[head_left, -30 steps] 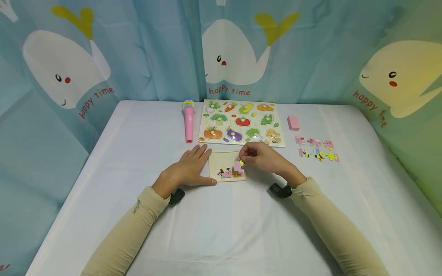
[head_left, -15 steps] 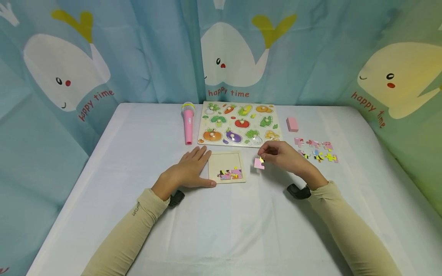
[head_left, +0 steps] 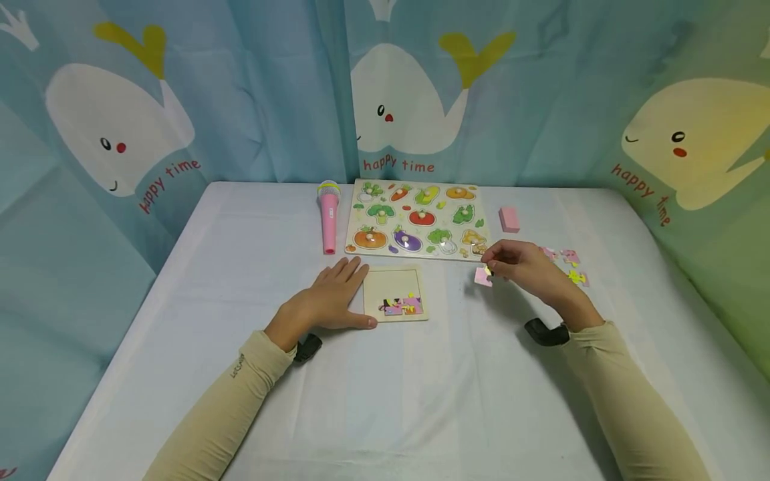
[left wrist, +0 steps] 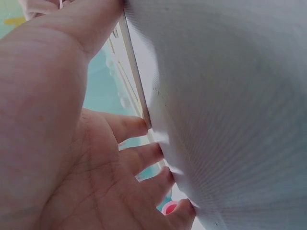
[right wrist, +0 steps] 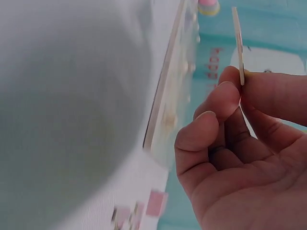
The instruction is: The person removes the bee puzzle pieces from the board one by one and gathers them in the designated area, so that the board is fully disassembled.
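My left hand (head_left: 327, 298) lies spread on the table, thumb and fingertips at the left edge of a small wooden puzzle tray (head_left: 391, 279). Joined pink puzzle pieces (head_left: 402, 306) lie along the tray's lower right inside. My right hand (head_left: 523, 269) is raised over the table to the right of the tray. Between thumb and forefinger it pinches a pink and yellow puzzle piece (head_left: 483, 276), seen edge-on as a thin puzzle piece (right wrist: 239, 45) in the right wrist view. Loose puzzle pieces (head_left: 569, 256) lie beyond that hand, some hidden behind it.
A vegetable knob puzzle board (head_left: 415, 220) lies at the back middle, with a pink toy microphone (head_left: 329, 217) to its left. Right of the board sits a pink block (head_left: 508, 219). Whale-print curtains (head_left: 271, 100) stand behind the white table.
My right hand has moved right, away from the tray, carrying the pinched puzzle piece toward the loose ones. My left hand has stayed at the tray's edge.
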`<act>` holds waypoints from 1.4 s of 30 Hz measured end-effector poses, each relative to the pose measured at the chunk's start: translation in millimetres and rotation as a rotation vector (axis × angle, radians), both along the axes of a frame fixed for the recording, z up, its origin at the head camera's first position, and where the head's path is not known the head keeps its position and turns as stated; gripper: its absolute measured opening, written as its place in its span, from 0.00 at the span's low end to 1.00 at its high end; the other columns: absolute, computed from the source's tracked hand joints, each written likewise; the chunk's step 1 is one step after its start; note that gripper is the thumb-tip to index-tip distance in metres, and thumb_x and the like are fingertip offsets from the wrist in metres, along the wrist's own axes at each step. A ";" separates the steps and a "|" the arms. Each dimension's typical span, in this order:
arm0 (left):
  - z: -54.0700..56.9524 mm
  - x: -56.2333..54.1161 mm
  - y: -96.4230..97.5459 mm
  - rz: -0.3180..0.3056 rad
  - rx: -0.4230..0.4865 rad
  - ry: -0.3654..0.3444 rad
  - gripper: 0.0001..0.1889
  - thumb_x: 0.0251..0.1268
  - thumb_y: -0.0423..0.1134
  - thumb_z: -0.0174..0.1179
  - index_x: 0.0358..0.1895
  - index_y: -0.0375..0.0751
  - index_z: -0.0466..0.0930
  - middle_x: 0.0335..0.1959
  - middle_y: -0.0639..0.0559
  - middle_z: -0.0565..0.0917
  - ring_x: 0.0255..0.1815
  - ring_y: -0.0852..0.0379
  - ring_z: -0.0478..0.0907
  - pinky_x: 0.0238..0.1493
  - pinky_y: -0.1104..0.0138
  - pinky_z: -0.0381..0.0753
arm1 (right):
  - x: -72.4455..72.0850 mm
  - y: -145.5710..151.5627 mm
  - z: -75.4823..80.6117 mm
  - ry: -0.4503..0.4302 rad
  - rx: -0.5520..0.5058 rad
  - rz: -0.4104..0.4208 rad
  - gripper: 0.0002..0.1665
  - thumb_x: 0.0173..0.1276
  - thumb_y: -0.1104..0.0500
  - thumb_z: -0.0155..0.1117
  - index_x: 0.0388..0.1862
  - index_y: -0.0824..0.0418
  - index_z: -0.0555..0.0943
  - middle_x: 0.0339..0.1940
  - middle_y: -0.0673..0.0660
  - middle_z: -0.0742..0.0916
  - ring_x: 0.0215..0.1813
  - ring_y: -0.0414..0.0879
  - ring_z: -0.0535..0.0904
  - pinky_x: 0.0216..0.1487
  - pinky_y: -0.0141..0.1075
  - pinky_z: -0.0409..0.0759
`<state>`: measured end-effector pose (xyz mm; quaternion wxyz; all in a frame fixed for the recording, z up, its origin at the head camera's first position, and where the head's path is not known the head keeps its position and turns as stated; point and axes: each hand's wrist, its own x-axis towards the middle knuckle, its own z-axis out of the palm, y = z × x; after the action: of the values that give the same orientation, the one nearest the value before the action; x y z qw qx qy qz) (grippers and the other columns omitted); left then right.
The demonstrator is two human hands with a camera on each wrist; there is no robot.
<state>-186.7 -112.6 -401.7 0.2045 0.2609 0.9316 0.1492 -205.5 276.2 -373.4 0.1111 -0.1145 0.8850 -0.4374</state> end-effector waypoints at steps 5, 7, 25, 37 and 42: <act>-1.4 -1.1 0.5 -0.004 -0.007 0.002 0.59 0.70 0.65 0.67 0.88 0.36 0.43 0.89 0.38 0.40 0.89 0.39 0.33 0.85 0.44 0.38 | -4.0 17.2 2.2 -0.005 0.018 -0.029 0.11 0.82 0.66 0.58 0.57 0.72 0.80 0.42 0.58 0.86 0.41 0.50 0.79 0.40 0.38 0.79; -1.4 -1.1 0.5 -0.005 -0.008 0.006 0.59 0.70 0.65 0.67 0.88 0.36 0.43 0.89 0.38 0.40 0.89 0.39 0.33 0.84 0.44 0.38 | -5.6 24.0 2.8 -0.013 0.027 -0.042 0.12 0.82 0.66 0.58 0.57 0.72 0.80 0.42 0.57 0.85 0.41 0.49 0.78 0.40 0.37 0.79; -1.6 -0.5 1.2 -0.001 -0.008 0.009 0.59 0.70 0.65 0.68 0.88 0.36 0.44 0.89 0.38 0.41 0.89 0.39 0.33 0.84 0.43 0.39 | -6.4 73.3 -6.4 -0.057 0.160 -0.018 0.09 0.81 0.65 0.62 0.53 0.70 0.83 0.46 0.58 0.85 0.44 0.42 0.76 0.44 0.34 0.79; -2.6 -0.5 0.4 0.004 -0.007 0.009 0.59 0.70 0.65 0.68 0.88 0.36 0.44 0.89 0.38 0.41 0.89 0.39 0.34 0.84 0.43 0.39 | -4.4 82.7 -10.7 -0.034 0.203 0.060 0.08 0.77 0.72 0.61 0.48 0.67 0.87 0.46 0.58 0.84 0.45 0.45 0.75 0.43 0.33 0.78; -2.5 -0.4 0.6 0.005 0.005 0.008 0.59 0.70 0.65 0.68 0.88 0.36 0.44 0.89 0.39 0.41 0.89 0.39 0.34 0.84 0.43 0.39 | -5.4 83.2 -12.9 -0.020 0.239 0.055 0.09 0.77 0.72 0.62 0.48 0.66 0.88 0.47 0.58 0.84 0.46 0.47 0.74 0.42 0.32 0.77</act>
<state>-187.1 -112.0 -404.2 0.1999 0.2597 0.9327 0.1508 -210.9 359.3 -386.3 0.1450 -0.1202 0.9262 -0.3265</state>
